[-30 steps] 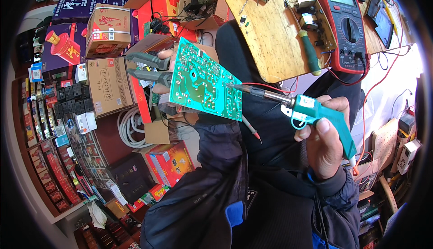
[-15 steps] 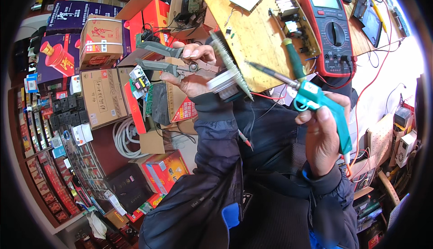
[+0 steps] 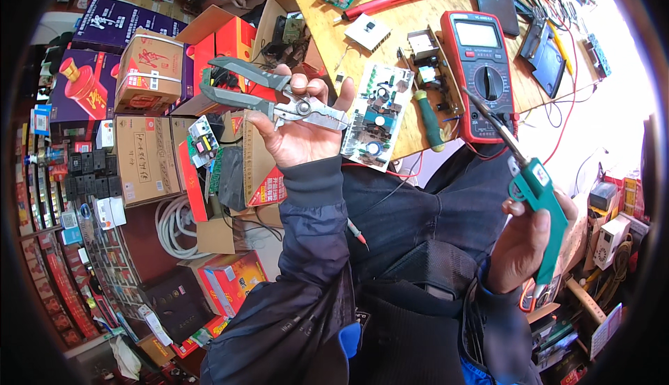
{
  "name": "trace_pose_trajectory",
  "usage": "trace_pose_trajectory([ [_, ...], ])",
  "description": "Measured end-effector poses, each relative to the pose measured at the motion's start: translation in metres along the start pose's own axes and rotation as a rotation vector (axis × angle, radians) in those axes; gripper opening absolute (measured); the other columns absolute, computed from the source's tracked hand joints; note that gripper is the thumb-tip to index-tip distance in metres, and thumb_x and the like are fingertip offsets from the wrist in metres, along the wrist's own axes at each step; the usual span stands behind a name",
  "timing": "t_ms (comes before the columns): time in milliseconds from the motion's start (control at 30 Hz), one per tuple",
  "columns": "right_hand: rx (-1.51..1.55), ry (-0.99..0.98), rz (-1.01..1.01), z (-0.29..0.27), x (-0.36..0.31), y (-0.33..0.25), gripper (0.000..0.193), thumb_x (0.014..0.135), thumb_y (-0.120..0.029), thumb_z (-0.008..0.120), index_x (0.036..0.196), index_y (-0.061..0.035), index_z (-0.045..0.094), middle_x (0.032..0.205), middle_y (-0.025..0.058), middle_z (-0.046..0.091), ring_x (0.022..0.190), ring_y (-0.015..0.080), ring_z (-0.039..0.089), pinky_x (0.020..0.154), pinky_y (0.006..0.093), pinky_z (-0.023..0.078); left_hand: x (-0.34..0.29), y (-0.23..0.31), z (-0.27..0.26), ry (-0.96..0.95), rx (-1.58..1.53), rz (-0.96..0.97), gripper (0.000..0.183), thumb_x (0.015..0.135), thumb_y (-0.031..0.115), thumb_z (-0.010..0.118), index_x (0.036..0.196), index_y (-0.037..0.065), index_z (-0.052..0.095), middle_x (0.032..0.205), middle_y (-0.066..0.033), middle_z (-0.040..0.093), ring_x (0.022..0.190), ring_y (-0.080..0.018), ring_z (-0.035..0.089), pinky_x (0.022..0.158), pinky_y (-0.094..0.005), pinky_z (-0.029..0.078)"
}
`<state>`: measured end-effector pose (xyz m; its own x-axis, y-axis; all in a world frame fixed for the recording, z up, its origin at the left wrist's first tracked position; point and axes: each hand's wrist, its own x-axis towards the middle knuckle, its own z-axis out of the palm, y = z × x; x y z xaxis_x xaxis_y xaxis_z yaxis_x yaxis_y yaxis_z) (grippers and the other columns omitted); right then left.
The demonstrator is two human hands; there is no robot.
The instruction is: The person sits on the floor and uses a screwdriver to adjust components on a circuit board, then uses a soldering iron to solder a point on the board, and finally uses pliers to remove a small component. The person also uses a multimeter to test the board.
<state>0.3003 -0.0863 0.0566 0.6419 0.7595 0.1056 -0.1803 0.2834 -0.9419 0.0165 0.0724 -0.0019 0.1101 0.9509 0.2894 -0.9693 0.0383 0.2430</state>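
Observation:
My left hand (image 3: 306, 131) is turned palm up, with wire strippers (image 3: 302, 108) lying across it. Their grey-green handles spread apart to the left, and their jaw tip meets the edge of a circuit board (image 3: 361, 121). The board stands component side up at the table's near corner, its lower end past the edge; whether my fingers still touch it I cannot tell. Wrapped in my right hand (image 3: 523, 245) is a green soldering gun (image 3: 541, 193). Its long dark tip points up and left, in front of the red multimeter (image 3: 486, 78).
On the wooden table (image 3: 317, 9) are a green-handled screwdriver (image 3: 428, 121), an opened metal case with parts (image 3: 433, 71), a white heat sink block (image 3: 367, 32) and a red pen-like tool (image 3: 390, 3). Cardboard boxes (image 3: 150, 71) are stacked left. A red-tipped probe (image 3: 357, 233) hangs by my legs.
The circuit board has gone from edge-on beside my left hand to face-up at the table corner. My right hand has moved the soldering gun right and down, away from the board.

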Motion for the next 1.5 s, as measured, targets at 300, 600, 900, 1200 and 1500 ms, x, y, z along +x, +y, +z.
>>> trace_pose_trajectory([
  [300, 0.191, 0.115, -0.229, -0.035, 0.091, -0.03, 0.027, 0.11, -0.017, 0.056, 0.131, -0.0004, 0.056, 0.112, 0.0147, 0.072, 0.089, 0.0201, 0.072, 0.08, 0.0358, 0.061, -0.005, 0.03, 0.045, 0.057, 0.083, 0.044, 0.087, 0.086, 0.041, 0.088, 0.153, 0.007, 0.045, 0.127, -0.0088, 0.061, 0.122, -0.0276, 0.062, 0.126, -0.0645, 0.029],
  [600, -0.25, 0.033, -0.522, -0.035, 0.223, -0.089, 0.025, 0.107, -0.018, 0.065, 0.121, 0.0036, 0.061, 0.093, 0.0141, 0.074, 0.075, 0.02, 0.074, 0.07, 0.0324, 0.064, -0.034, 0.044, 0.057, 0.131, 0.199, 0.124, 0.082, 0.097, 0.045, 0.077, 0.158, 0.004, 0.041, 0.118, -0.0085, 0.057, 0.117, -0.0234, 0.057, 0.125, -0.0609, 0.033],
  [900, -0.601, -0.179, -0.424, -0.062, 0.317, -0.075, 0.03, 0.108, -0.024, 0.064, 0.125, 0.0002, 0.069, 0.092, 0.0087, 0.074, 0.076, 0.016, 0.071, 0.076, 0.0306, 0.06, -0.014, 0.016, 0.049, 0.121, -0.084, 0.039, 0.078, 0.089, 0.037, 0.085, 0.15, 0.002, 0.051, 0.116, -0.0088, 0.063, 0.115, -0.0274, 0.063, 0.126, -0.0588, 0.032],
  [1200, -0.658, -0.215, -0.127, -0.053, 0.381, -0.053, 0.036, 0.109, -0.02, 0.062, 0.141, -0.0067, 0.069, 0.098, 0.0025, 0.066, 0.083, 0.0094, 0.056, 0.081, 0.026, 0.048, -0.015, 0.014, 0.048, 0.186, -0.042, 0.079, 0.074, 0.093, 0.052, 0.078, 0.144, 0.005, 0.055, 0.12, -0.0104, 0.071, 0.116, -0.031, 0.069, 0.123, -0.0665, 0.035],
  [1500, -0.656, -0.211, -0.119, -0.015, 0.356, -0.034, 0.033, 0.109, -0.021, 0.059, 0.137, -0.0102, 0.072, 0.11, 0.005, 0.072, 0.082, 0.0095, 0.06, 0.075, 0.0242, 0.05, -0.018, 0.016, 0.037, 0.145, -0.105, 0.061, 0.075, 0.093, 0.052, 0.078, 0.145, 0.003, 0.053, 0.12, -0.0125, 0.07, 0.119, -0.0308, 0.067, 0.123, -0.0646, 0.033],
])
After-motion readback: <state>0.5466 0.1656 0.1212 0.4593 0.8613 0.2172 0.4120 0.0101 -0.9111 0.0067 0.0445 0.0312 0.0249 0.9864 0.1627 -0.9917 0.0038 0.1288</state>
